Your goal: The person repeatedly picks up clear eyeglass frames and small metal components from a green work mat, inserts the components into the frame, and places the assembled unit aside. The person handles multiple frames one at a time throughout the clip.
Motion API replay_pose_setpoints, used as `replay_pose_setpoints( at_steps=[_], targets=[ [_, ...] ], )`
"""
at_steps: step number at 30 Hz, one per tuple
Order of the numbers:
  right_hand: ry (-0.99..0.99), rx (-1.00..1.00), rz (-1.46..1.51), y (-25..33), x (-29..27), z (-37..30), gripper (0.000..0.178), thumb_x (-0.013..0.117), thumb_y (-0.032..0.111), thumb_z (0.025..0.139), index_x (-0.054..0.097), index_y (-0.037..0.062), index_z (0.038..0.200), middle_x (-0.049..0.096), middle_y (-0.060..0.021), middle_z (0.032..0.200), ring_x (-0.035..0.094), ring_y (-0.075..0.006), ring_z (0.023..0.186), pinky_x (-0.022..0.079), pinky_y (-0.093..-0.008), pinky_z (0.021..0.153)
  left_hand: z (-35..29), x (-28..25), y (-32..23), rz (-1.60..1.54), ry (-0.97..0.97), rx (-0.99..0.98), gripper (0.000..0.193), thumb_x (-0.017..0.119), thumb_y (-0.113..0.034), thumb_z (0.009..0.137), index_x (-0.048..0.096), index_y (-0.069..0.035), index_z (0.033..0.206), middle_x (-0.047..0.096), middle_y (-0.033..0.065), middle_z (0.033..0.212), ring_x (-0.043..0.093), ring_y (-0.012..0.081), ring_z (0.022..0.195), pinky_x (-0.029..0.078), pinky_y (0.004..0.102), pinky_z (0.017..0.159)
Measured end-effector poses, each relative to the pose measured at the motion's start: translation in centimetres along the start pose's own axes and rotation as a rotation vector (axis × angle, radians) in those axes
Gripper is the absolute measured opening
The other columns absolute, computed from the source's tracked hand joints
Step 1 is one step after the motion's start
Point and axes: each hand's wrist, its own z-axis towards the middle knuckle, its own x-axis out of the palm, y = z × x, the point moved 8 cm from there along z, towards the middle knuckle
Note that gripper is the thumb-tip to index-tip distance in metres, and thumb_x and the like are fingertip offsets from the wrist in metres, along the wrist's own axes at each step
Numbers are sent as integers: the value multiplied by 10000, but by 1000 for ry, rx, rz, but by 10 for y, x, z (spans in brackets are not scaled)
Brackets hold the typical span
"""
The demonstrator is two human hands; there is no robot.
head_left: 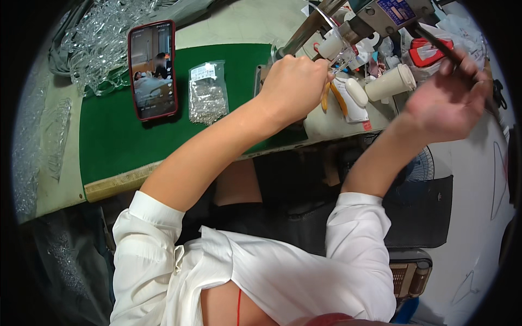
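My left hand [296, 84] is closed beside the head of a small bench press [391, 12], its back turned up. A clear plastic piece [343, 56], which looks like part of an eyeglass frame, shows just past its fingers. The fingertips are hidden, but the piece seems to be in their pinch. At the right, my right hand [451, 100] is raised, palm inward, with fingers curled round the press's dark lever [440, 43]. That hand is slightly blurred.
A phone [153, 70] in a red case and a bag of tiny metal parts [208, 95] lie on a green mat [109, 146]. Clear plastic frames [103, 49] are heaped at far left. A cream cup [390, 82], a white oval case [356, 92] and a red object [429, 51] crowd the right.
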Motion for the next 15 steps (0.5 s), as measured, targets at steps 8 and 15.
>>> replay_pose_setpoints(
  at_steps=[8,15],
  targets=[
    [-153,190,-252,-24,10,-88,353,551,-30,860,466,-42,1202,549,-128,1150,523,-200,1081,390,-319,957,-112,-79,59,-813,46,-374,174,558,-122,905,658,3,973,687,104,839,662,164,754,518,290,703],
    [154,651,-346,-55,38,-253,260,545,-12,881,480,27,1130,455,-43,1114,441,-109,924,376,-230,800,-313,-303,105,-661,-463,-647,306,482,-254,981,578,23,1072,633,135,988,635,196,882,548,361,808]
  ],
)
